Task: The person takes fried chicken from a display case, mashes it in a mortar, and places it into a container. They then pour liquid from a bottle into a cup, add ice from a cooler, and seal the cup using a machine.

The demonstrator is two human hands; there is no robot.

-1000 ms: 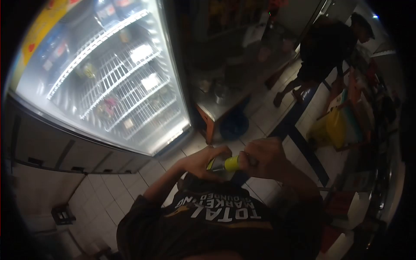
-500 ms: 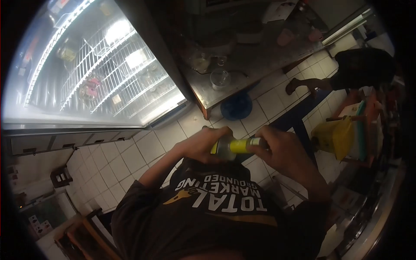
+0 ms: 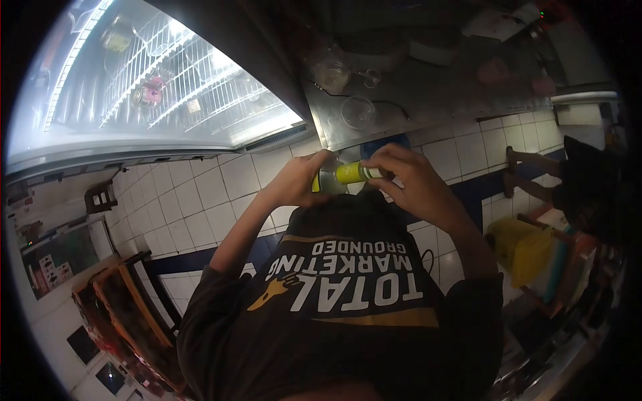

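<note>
The person is wearing a dark short-sleeved T-shirt (image 3: 348,321); white print is reading "TOTAL MARKETING GROUNDED"; a yellow emblem and stripe are showing beside it; both forearms are showing bare, hands ungloved.

Between your hands you have a glossy bottle (image 3: 348,175) with a smooth yellow label, plastic by its look. Your shirt (image 3: 348,314) at lower centre is matt dark cloth with flat white print. The floor (image 3: 200,200) is glazed white tile. The table (image 3: 428,100) at upper right is dull brushed metal; the fridge door (image 3: 160,87) at upper left is shiny glass over white wire shelves.
</note>
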